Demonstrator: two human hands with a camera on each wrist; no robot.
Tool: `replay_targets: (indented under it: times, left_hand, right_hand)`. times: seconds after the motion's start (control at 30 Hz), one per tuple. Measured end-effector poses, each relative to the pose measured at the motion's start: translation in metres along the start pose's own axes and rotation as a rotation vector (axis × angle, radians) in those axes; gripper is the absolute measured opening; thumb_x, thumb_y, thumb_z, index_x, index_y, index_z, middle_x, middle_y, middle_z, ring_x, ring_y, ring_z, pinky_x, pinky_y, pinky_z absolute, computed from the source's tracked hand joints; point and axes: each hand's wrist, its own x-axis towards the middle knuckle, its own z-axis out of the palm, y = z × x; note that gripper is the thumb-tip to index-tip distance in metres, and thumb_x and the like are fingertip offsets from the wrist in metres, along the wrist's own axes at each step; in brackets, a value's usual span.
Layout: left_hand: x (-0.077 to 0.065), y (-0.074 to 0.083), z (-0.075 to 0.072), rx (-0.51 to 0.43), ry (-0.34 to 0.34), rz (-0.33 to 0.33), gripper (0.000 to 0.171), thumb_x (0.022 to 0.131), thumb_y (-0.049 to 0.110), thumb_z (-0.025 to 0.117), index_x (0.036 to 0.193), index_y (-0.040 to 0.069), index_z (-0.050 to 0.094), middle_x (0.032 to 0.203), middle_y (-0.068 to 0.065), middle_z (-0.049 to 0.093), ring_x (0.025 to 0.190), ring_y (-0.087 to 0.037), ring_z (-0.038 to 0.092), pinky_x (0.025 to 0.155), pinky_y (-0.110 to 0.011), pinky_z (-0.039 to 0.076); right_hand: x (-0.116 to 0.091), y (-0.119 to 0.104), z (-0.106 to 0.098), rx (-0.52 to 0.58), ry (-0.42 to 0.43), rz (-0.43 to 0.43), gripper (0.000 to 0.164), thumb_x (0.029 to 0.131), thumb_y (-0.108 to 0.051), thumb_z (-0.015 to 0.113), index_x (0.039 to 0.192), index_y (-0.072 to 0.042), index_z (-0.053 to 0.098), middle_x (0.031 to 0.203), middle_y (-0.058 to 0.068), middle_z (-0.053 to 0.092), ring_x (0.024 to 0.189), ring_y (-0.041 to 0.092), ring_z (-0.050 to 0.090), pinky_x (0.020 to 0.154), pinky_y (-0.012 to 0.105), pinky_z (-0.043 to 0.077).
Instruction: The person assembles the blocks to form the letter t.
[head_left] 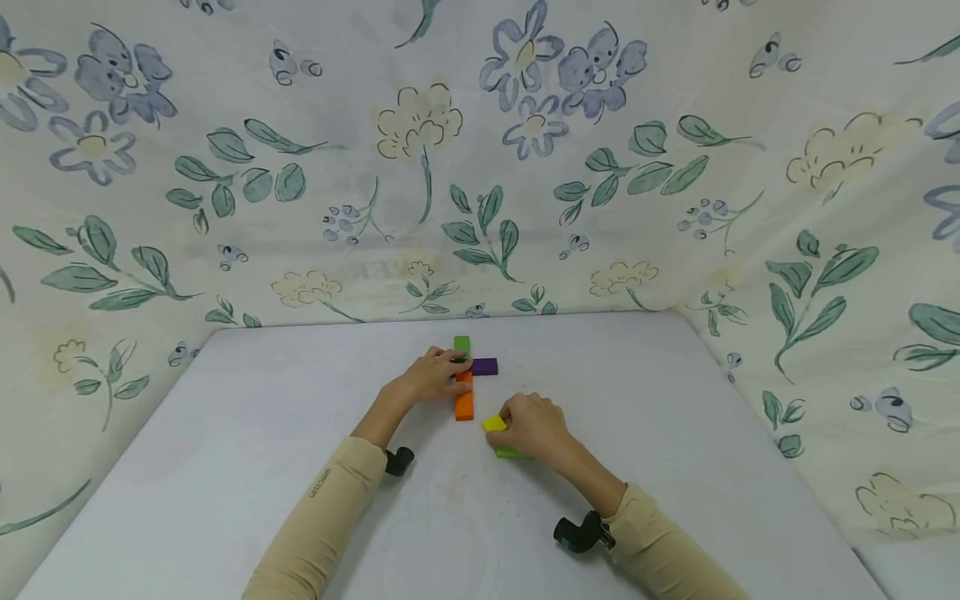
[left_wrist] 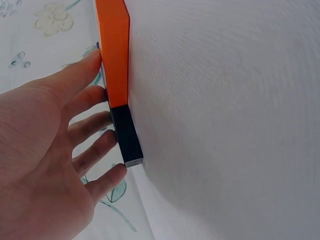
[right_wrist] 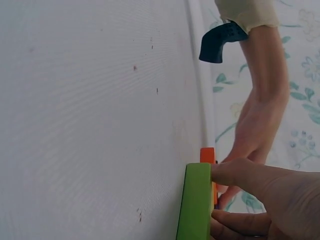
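Observation:
My left hand [head_left: 431,377] lies over a row of coloured blocks, its fingers nearly straight. In the left wrist view, its fingertips touch the upper side of an orange block [left_wrist: 115,55] and a dark block [left_wrist: 128,137] set end to end. The head view shows a green block [head_left: 462,343] at the row's far end and a purple block [head_left: 485,367] jutting right. My right hand [head_left: 536,425] pinches a yellow block [head_left: 493,423] between thumb and fingers. Below that hand is a light green block [head_left: 513,452], large in the right wrist view and partly hidden.
The blocks are on a white table [head_left: 225,467]. A flowered cloth [head_left: 420,167] hangs behind it and along the sides. Each wrist carries a small black camera, one by the left sleeve [head_left: 399,461] and one by the right [head_left: 579,533].

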Motion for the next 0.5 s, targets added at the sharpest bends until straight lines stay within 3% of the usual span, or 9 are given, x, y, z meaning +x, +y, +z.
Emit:
replay_targets:
  times: [0.5]
  left_hand:
    - [0.0007, -0.0023, 0.0027, 0.007, -0.004, -0.011, 0.056, 0.099, 0.042, 0.055, 0.147, 0.015, 0.046, 0.158, -0.011, 0.036, 0.138, -0.038, 0.036, 0.113, -0.055, 0.034]
  right_hand:
    - [0.0009, -0.003, -0.0024, -0.018, 0.027, -0.002, 0.038, 0.077, -0.039, 0.078, 0.099, -0.008, 0.078, 0.088, 0.003, 0.073, 0.068, 0.012, 0.056, 0.062, 0.029, 0.052]
